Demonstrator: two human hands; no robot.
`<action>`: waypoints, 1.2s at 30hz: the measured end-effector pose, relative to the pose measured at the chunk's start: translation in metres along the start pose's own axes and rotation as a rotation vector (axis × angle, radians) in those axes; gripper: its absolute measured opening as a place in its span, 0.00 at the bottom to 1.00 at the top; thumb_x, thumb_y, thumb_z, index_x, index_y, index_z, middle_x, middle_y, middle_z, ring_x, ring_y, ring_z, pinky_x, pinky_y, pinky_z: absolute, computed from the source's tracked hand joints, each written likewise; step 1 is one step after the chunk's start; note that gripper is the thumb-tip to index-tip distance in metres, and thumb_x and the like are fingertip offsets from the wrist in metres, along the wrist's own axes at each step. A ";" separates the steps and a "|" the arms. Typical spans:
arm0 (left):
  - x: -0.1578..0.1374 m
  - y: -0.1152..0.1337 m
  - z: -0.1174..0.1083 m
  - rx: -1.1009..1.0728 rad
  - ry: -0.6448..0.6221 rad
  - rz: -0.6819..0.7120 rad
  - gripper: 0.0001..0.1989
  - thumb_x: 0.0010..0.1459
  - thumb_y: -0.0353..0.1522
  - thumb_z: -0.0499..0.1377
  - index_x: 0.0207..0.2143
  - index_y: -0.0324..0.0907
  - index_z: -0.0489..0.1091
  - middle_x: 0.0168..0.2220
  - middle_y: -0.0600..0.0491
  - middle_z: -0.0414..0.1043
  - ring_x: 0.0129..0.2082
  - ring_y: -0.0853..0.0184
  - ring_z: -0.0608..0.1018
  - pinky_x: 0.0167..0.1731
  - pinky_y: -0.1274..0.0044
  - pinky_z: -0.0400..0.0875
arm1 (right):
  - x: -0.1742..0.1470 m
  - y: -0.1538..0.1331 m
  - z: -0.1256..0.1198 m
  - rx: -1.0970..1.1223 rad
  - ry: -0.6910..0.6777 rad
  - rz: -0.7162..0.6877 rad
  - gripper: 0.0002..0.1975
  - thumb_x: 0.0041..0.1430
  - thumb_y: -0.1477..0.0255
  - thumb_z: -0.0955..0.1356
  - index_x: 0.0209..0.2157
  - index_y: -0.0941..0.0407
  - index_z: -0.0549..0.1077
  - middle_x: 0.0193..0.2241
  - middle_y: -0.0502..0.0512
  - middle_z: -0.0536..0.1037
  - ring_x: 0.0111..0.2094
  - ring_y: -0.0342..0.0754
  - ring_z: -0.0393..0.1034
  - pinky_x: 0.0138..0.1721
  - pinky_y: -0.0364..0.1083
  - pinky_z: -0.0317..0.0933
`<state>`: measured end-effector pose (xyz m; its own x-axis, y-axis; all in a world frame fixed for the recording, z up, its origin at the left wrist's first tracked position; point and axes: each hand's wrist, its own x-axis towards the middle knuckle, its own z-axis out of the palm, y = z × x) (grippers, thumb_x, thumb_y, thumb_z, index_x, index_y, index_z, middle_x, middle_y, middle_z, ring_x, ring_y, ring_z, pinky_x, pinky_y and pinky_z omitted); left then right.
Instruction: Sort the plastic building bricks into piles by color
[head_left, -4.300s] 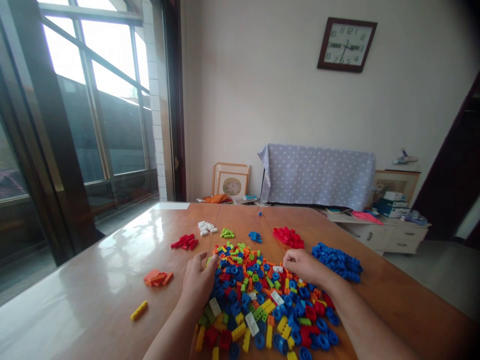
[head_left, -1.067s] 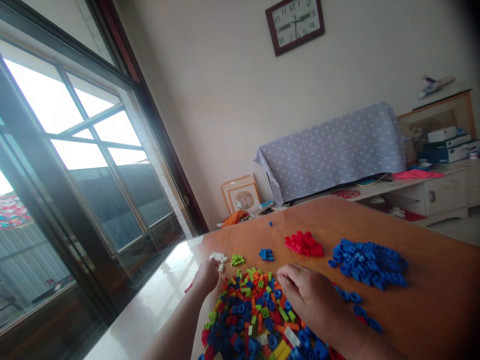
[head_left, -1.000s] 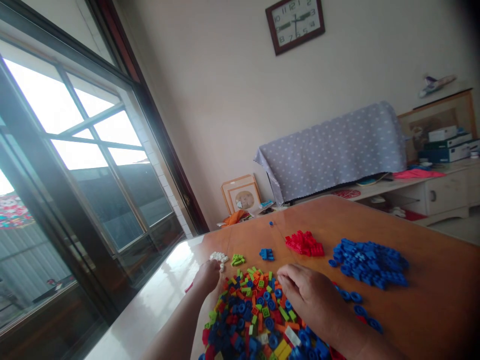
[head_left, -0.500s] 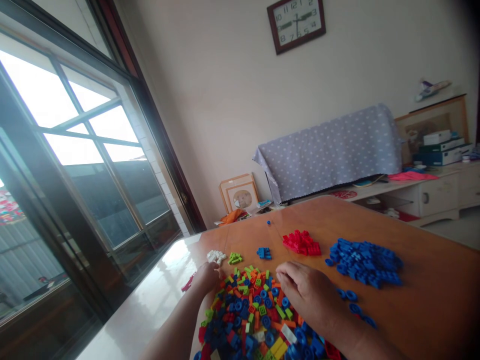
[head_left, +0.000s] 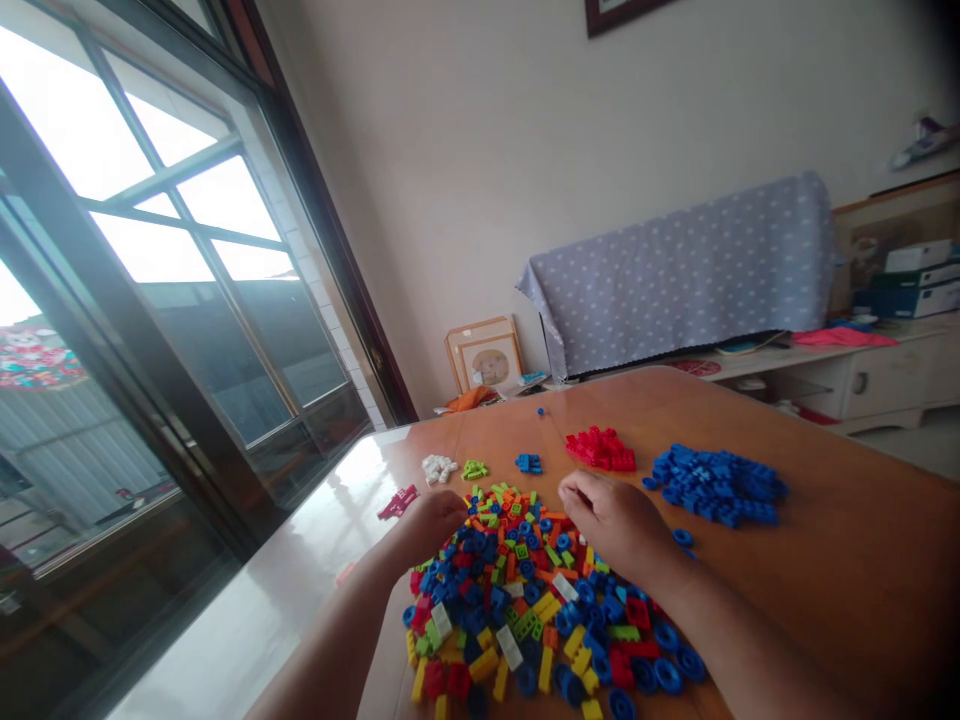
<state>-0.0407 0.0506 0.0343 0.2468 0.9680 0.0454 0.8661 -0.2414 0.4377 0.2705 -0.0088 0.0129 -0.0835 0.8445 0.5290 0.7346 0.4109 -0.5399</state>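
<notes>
A large mixed pile of toy building bricks [head_left: 517, 590] in several colours, with blue wheel-like rings among them, covers the near part of the table. My left hand [head_left: 435, 520] is at the pile's far left edge, fingers curled together; whatever they hold, if anything, is hidden. Over the right side of the pile is my right hand [head_left: 611, 515], closed, thumb against curled fingers, its contents not visible. Past the left hand lie white bricks [head_left: 439, 468], lime green bricks [head_left: 474, 469] and magenta pieces [head_left: 397, 502]. Beyond the right hand sit red bricks [head_left: 600, 448] and small blue pieces [head_left: 529, 463].
A big heap of blue bricks [head_left: 716, 485] rests on the wooden table [head_left: 840, 560] at right. One small blue piece [head_left: 540, 411] lies near the far edge. Behind stand a cabinet [head_left: 892, 375] and a cloth-covered object [head_left: 675, 275]; a window [head_left: 202, 250] is at left.
The view has tipped downward, showing more of the mixed pile. My left hand has shifted away from the white bricks toward the pile, uncovering more magenta pieces. My right hand stays closed.
</notes>
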 end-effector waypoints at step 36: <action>-0.029 0.103 0.057 0.018 -0.200 0.530 0.05 0.59 0.34 0.62 0.37 0.45 0.75 0.39 0.48 0.74 0.39 0.61 0.73 0.39 0.73 0.66 | 0.002 0.007 0.007 0.044 -0.065 0.035 0.16 0.68 0.65 0.60 0.31 0.54 0.75 0.29 0.53 0.81 0.31 0.48 0.74 0.32 0.44 0.55</action>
<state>0.0659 -0.0061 0.0271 0.7259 0.6827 0.0835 0.6080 -0.6937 0.3861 0.2709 -0.0019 0.0061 -0.1027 0.8786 0.4664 0.7078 0.3940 -0.5863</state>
